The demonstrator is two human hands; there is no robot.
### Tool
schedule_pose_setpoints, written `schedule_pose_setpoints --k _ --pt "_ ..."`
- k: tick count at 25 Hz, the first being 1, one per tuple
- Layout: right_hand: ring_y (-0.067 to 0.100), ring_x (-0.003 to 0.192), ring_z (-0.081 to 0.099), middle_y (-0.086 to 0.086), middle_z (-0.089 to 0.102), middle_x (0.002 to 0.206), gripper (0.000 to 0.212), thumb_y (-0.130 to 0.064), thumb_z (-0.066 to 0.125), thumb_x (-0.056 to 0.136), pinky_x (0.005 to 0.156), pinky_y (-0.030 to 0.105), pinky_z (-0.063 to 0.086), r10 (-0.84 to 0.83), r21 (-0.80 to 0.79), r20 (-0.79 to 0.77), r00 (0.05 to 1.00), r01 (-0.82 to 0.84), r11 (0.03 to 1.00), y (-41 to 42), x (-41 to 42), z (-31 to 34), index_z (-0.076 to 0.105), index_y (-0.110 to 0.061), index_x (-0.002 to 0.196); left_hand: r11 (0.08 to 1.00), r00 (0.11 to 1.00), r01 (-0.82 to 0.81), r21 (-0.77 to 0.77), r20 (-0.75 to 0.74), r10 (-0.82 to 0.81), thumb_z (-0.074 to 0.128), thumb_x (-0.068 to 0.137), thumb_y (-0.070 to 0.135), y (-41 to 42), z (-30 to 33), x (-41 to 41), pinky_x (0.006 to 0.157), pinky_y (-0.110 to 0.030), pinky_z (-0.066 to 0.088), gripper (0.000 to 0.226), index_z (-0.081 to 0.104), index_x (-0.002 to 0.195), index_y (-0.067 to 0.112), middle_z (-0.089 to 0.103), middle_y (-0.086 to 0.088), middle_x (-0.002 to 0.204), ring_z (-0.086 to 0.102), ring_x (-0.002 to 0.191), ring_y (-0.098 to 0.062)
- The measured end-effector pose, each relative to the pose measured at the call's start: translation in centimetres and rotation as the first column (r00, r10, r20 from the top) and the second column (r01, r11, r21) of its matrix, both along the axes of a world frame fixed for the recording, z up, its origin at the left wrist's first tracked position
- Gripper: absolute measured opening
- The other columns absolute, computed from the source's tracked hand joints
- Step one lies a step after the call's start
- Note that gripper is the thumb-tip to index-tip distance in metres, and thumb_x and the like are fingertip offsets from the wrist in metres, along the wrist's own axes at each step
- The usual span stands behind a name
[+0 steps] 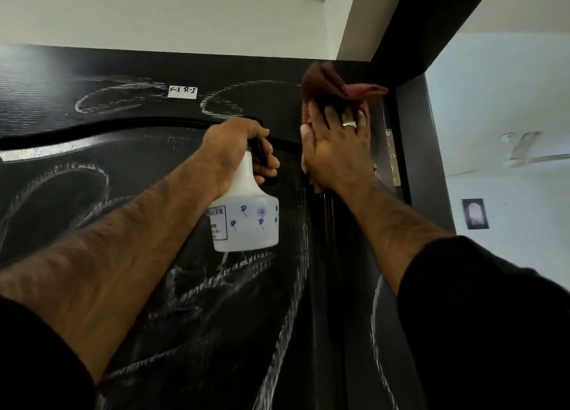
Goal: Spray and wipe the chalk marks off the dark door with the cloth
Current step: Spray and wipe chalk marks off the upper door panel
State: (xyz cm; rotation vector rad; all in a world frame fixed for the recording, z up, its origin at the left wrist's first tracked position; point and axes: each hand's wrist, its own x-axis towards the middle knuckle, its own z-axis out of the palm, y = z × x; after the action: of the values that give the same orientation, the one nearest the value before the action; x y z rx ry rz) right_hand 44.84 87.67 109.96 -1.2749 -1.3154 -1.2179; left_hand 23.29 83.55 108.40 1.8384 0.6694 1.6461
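My left hand (pixel 239 146) grips the neck of the spray bottle (pixel 245 215), fingers (pixel 271 164) curled tight around the dark trigger head, the bottle hanging below my knuckles. My right hand (pixel 334 155) lies flat against the dark door (pixel 129 175), fingers (pixel 327 116) fairly straight and slightly spread, pressing the cloth (pixel 334 84) to the panel; a silver ring (pixel 349 123) sits on one of them. The cloth is reddish-brown and soft, bunched into folds that stick out above my fingertips, close under the door's top edge.

The bottle is milky translucent plastic, narrow at the neck and wide at the base, printed with small blue flowers and a boxed label I can only partly read.

The door has a fine wood-grain texture and a raised curved moulding that runs just behind my left fingers. White chalk marks (pixel 216 286) loop across it: ovals above my left hand, swirls and long strokes below both wrists. A small white label (pixel 182 91) is stuck up left of the cloth. Just right of my right fingers is a metal hinge (pixel 392 157) on the dark frame. Farther right are a pale wall, a small picture (pixel 475 214), and a ceiling fan (pixel 530 150).
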Motion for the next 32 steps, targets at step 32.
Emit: schedule_pose_setpoints --k 32 --pt "0.023 0.165 0.011 0.0 0.026 0.175 0.062 -0.061 0.01 0.11 0.132 0.048 -0.013 0.025 -0.14 0.541 0.841 0.06 0.988 0.3 -7.8 4.1 0.019 -0.041 0.168 0.97 0.97 -0.233 0.073 0.089 0.227 0.061 0.09 0.024 0.3 4.9 -15.9 0.06 -0.033 0.059 0.018 0.072 0.089 0.01 0.079 -0.018 0.095 0.076 0.076 -0.03"
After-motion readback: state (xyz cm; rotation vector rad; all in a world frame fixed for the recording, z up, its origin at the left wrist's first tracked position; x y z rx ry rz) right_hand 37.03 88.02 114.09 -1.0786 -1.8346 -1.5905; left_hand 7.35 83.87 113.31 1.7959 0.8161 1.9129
